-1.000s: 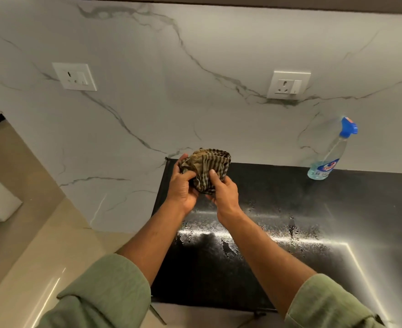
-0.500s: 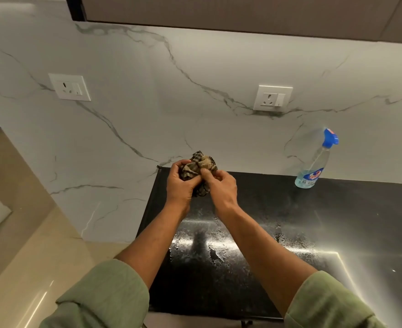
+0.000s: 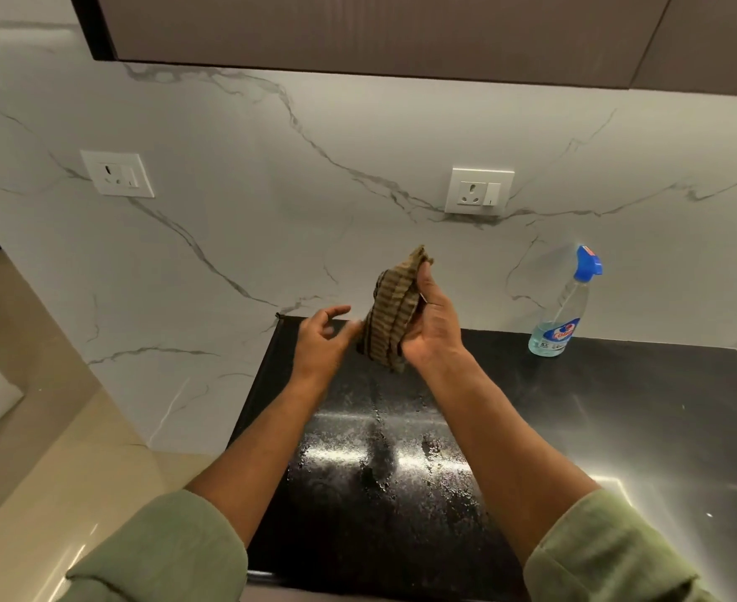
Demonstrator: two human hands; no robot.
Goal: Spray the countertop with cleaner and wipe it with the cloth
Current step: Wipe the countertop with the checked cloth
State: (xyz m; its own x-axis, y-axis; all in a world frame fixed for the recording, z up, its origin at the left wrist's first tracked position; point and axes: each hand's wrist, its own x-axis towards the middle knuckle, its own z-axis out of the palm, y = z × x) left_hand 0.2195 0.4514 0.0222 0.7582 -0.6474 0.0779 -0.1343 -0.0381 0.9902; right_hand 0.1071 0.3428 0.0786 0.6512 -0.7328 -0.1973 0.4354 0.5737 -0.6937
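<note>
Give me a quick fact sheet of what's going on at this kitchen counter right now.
Right hand: holds the striped cloth up above the counter
Left hand: open beside the cloth, gripping nothing
Countertop: black, wet with droplets in the middle
Spray bottle: upright at the back right, blue nozzle, against the wall
Wall: white marble with two sockets
Wiping: not yet started

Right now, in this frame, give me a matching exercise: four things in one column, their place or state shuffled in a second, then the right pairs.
Things:
1. striped cloth
2. spray bottle
3. left hand
4. countertop

States:
A. black, wet with droplets
B. open, holding nothing
C. gripped in the right hand, off the surface
D. standing upright by the wall

Pairs: 1-C, 2-D, 3-B, 4-A
</note>
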